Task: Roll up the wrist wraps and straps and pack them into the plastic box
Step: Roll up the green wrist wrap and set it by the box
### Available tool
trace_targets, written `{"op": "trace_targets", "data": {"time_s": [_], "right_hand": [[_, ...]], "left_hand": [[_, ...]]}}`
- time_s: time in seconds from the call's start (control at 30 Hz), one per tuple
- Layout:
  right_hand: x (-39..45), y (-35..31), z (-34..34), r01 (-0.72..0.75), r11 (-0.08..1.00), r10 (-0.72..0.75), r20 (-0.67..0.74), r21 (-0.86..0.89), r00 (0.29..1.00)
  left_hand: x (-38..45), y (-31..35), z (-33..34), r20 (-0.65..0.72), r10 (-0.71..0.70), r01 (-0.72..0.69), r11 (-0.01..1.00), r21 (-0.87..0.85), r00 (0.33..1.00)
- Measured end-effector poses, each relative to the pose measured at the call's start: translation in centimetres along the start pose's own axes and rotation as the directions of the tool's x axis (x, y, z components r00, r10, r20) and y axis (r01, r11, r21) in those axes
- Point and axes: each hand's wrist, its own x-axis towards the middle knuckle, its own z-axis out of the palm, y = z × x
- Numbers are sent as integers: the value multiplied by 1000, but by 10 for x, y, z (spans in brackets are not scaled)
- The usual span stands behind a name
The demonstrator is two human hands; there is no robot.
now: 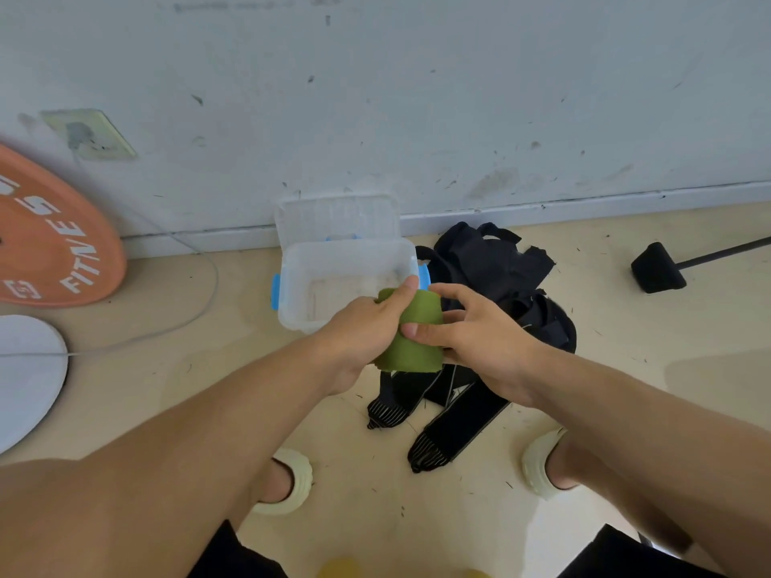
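A green wrist wrap [417, 327], partly rolled, is held in the air between both hands just in front of the plastic box. My left hand [367, 323] grips its left side, thumb along the top. My right hand [471, 331] pinches its right side with thumb and fingers. The loose end hangs down below the hands. The clear plastic box [317, 281] with blue clips stands open on the floor by the wall, its lid [338, 216] leaning back. Two black wraps [454, 415] lie flat on the floor under my hands. A pile of black straps [500, 269] sits right of the box.
An orange weight plate [50, 239] leans on the wall at the left, with a white disc [25, 369] and a thin cable [200, 302] on the floor. A black-headed bar [657, 267] lies at the right. My two feet in pale slippers [292, 481] flank the wraps.
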Motion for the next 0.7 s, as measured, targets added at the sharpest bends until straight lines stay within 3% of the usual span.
{"op": "trace_targets", "data": {"time_s": [0.1,0.17,0.27,0.37,0.43,0.5,0.6,0.7], "right_hand": [[13,7,5,-50,996,52,-27,77,998],[21,11,8,-50,998,52,-49,41,997],[27,13,17,-19,991,10,-69,-136,998],[35,18,28,-28,996,25,-44,-81,999],[38,13,35,-64,995,62,32,79,998],[38,3,38,-90,976,66,125,200,990],[34,-10,39,-53,976,9,207,210,978],[29,-18,41,40,990,-62,162,137,985]], "left_hand": [[-1,0,-10,-25,9,-7,997,71,1000],[-6,5,-23,-106,124,-83,941,327,987],[-15,10,-48,-102,289,-131,685,716,952],[-19,0,-61,25,184,-116,501,858,983],[-20,-8,-60,92,162,-162,503,849,983],[-19,-12,-61,101,247,-230,574,786,964],[-19,-12,-65,32,391,-294,634,715,920],[-22,-9,-66,-14,453,-337,682,649,891]]}}
